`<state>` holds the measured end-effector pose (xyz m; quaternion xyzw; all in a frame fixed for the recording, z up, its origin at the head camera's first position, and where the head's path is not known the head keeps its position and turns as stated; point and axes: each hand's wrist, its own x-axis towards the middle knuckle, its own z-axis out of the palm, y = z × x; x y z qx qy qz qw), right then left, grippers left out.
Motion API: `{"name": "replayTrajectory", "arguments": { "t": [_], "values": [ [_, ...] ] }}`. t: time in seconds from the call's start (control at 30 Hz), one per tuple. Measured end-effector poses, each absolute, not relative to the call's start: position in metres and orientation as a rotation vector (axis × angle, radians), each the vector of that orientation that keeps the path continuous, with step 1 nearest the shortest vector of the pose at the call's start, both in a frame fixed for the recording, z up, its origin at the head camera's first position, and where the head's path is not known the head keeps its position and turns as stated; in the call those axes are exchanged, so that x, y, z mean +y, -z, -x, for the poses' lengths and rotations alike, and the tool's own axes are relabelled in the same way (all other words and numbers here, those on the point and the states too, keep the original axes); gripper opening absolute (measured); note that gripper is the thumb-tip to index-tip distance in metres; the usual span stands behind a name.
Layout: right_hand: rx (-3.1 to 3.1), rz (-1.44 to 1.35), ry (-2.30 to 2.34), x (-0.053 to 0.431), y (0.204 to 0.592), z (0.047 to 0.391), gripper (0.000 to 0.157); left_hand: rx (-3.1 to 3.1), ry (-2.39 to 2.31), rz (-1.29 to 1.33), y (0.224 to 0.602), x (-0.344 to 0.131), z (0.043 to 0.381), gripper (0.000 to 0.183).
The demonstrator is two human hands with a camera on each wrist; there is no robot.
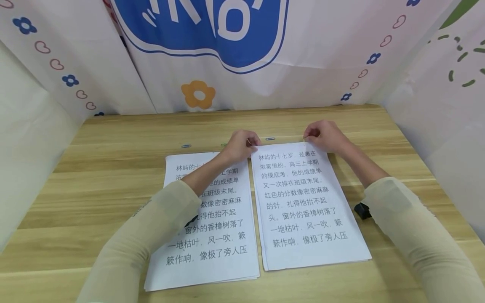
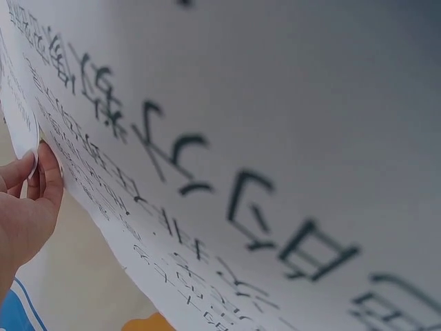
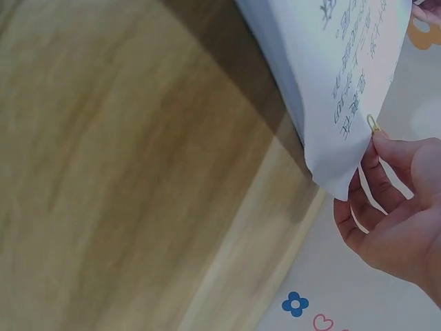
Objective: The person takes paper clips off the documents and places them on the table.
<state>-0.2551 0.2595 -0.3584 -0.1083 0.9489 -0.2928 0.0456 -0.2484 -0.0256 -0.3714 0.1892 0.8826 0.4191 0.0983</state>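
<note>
Two stacks of printed paper lie side by side on the wooden table. At the top left corner of the right paper stack (image 1: pixel 303 252), my left hand (image 1: pixel 239 146) pinches the sheets between thumb and fingers. My right hand (image 1: pixel 325 135) is at the same stack's top edge, near the right corner. Its thumb and fingers pinch a yellow paper clip (image 3: pixel 373 123), whose loop lies over the printed face of the paper. The left paper stack (image 1: pixel 212 269) is partly covered by my left forearm.
Along the back of the stacks lie a blue paper clip (image 1: pixel 186 146), a green paper clip (image 1: pixel 224 144) partly behind my left hand, and another blue paper clip (image 1: pixel 270 138). A printed curtain (image 1: pixel 242 92) hangs behind the table (image 1: pixel 125 130). A small black object (image 1: pixel 362 210) shows beside my right sleeve.
</note>
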Motion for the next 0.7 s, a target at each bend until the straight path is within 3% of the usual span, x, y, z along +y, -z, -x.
{"name": "replayTrajectory", "arguments": {
  "t": [0.4, 0.7],
  "values": [
    [2.881, 0.284, 0.981, 0.2630, 0.3567, 0.2533, 0.012, 2.626, -1.241, -0.548, 0.3723, -0.0247, 0.2492, 0.014],
    [2.905, 0.415, 0.908, 0.2646, 0.3507, 0.2524, 0.011, 2.633, -1.248, -0.542, 0.3728, -0.0246, 0.2484, 0.014]
  ]
}}
